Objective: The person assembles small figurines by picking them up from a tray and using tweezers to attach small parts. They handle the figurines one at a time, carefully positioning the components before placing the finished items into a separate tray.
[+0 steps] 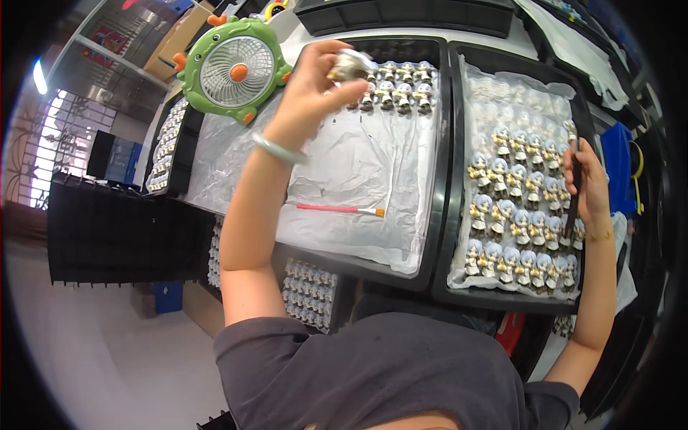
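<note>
My left hand (309, 92) is closed on a small figurine (349, 66), blurred by motion, over the far left part of the middle tray (443, 143). Beside it, two rows of white-and-gold figurines (403, 95) with pale hair stand in that tray on a wrinkled white sheet. My right hand (592, 188) has its fingers wrapped round a slim dark stick (574, 190), held lengthwise over the right edge of the right-hand tray (451, 186). Several rows of similar figurines (519, 188) fill the nearer part of this tray; its far part shows bare moulded plastic pockets.
A red-handled brush (337, 208) lies on the sheet in the middle tray. A green animal-shaped fan (239, 72) stands at the far left. More figurine trays (168, 147) sit at the left and below the table edge. Beyond the right tray is a blue bin (620, 168).
</note>
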A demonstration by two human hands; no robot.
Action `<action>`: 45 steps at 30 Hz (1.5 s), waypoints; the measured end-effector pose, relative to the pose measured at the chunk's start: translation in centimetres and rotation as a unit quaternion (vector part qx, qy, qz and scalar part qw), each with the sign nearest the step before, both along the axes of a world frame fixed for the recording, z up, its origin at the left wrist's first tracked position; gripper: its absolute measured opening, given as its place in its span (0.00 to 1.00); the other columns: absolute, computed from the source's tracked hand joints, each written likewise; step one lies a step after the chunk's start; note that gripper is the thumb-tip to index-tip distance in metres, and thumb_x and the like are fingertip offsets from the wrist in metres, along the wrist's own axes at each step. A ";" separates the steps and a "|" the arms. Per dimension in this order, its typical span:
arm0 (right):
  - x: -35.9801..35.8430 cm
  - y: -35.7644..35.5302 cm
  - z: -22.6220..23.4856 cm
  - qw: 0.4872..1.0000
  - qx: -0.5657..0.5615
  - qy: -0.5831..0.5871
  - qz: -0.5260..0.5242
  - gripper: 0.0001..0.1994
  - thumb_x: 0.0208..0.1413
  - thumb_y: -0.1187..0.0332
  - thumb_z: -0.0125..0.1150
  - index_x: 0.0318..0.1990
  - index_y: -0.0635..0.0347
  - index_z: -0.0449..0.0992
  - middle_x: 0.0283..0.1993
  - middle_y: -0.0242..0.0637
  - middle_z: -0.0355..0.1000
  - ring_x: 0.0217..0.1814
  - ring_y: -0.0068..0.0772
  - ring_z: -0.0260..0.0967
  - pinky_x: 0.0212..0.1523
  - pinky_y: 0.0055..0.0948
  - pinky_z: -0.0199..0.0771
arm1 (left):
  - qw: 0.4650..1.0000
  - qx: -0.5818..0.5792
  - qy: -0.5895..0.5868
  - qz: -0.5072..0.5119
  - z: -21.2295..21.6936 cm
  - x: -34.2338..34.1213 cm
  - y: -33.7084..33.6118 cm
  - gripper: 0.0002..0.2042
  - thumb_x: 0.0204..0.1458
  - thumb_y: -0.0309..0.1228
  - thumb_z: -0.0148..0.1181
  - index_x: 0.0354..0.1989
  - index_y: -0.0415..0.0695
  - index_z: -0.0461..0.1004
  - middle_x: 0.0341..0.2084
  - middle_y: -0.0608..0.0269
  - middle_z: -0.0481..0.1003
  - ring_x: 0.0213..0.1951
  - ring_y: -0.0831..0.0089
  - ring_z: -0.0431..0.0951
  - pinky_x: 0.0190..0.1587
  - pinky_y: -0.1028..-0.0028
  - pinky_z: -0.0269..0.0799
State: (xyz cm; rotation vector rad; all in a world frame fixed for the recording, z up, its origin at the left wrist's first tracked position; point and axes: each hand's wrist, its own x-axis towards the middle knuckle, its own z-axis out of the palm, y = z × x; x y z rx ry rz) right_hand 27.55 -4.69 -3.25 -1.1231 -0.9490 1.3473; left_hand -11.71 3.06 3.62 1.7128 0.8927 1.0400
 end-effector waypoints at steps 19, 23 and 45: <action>-1.9 -1.0 0.7 0.998 -0.056 0.029 0.025 0.06 0.50 0.67 0.42 0.33 0.57 0.59 0.24 0.30 0.60 0.15 0.13 0.56 0.09 0.11 0.53 | 0.771 0.162 0.612 0.062 -10.8 -7.4 7.0 0.34 0.24 0.31 0.69 0.47 0.44 0.63 0.45 0.55 0.65 0.51 0.57 0.60 0.53 0.64 0.55; -1.8 -1.1 0.9 0.996 -0.057 0.051 0.045 0.06 0.50 0.67 0.43 0.33 0.58 0.60 0.24 0.31 0.61 0.16 0.14 0.57 0.10 0.12 0.55 | 0.749 0.144 0.645 0.040 -10.5 -7.5 7.2 0.38 0.21 0.32 0.70 0.48 0.44 0.61 0.47 0.52 0.63 0.52 0.55 0.59 0.54 0.64 0.55; -1.4 -0.8 1.3 0.996 -0.038 0.074 0.011 0.03 0.50 0.71 0.43 0.32 0.56 0.60 0.22 0.30 0.63 0.16 0.15 0.59 0.12 0.14 0.57 | 0.904 0.236 0.334 -0.125 -5.2 16.0 4.3 0.14 0.49 0.30 0.48 0.45 0.43 0.64 0.38 0.53 0.69 0.32 0.64 0.72 0.37 0.70 0.66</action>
